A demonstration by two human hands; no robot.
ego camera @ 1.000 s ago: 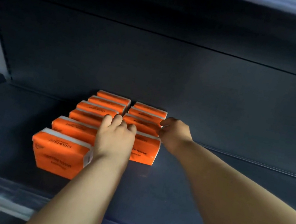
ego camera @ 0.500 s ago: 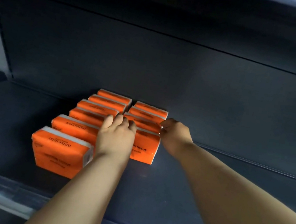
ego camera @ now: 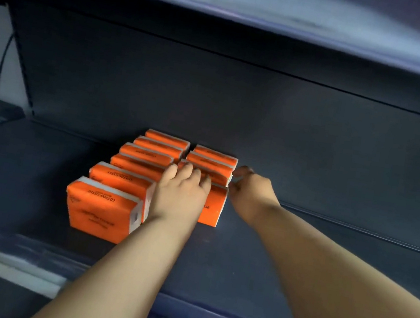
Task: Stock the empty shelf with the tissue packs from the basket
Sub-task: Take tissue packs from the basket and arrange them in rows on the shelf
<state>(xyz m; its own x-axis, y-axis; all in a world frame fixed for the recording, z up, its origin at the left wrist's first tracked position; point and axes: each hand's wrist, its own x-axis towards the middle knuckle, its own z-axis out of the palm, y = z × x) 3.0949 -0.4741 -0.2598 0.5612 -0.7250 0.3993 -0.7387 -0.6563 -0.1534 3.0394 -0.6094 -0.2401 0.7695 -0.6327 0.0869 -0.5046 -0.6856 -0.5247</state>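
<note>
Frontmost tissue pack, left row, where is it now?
Head view, left of centre: the frontmost tissue pack stands nearest the front edge of the shelf, just left of the left hand.

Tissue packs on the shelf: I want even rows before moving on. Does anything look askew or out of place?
Nothing is damaged or tipped, but the rows are uneven: the left row holds six packs and ends nearer the front edge of the shelf, while the right row holds four and stops short.

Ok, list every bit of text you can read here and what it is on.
"COTTON TISSUE": top of the front left pack, upside down.
"COTTON TISSUE": second left pack, fainter.
"UE": front right pack, rest behind the left hand.
Other print: blurred.
</note>
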